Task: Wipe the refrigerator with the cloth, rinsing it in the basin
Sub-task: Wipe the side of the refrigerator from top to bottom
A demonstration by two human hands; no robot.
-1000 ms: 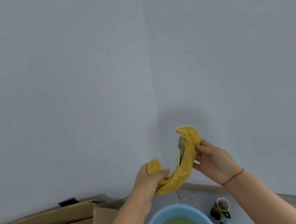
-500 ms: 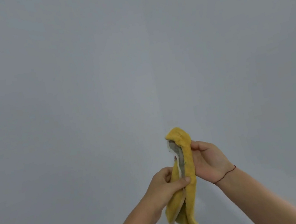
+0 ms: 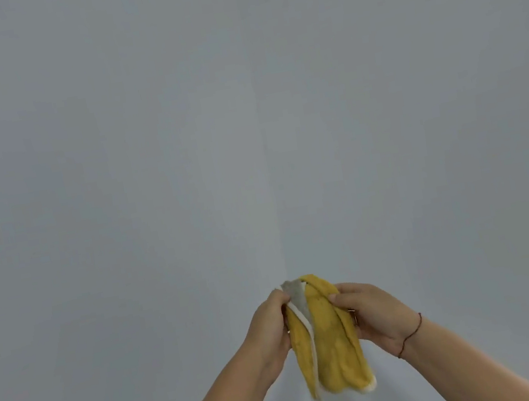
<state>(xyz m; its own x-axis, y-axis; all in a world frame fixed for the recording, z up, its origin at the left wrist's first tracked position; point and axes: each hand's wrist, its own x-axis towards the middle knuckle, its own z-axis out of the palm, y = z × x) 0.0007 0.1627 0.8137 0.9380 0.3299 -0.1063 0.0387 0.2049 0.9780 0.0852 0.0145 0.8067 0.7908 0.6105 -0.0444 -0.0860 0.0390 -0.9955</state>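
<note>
Cloth (image 3: 331,345) | left grip (image 3: 270,331) pinches top edge | right grip (image 3: 373,316) clasps fold | back hidden

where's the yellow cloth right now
In the head view the yellow cloth hangs low, just right of centre, held between the left hand and the right hand.

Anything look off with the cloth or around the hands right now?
Nothing stands out. The yellow cloth hangs bunched but intact between the left hand and the right hand. Both grip it near the top, where its grey underside shows. No drips or spills are visible.
</note>
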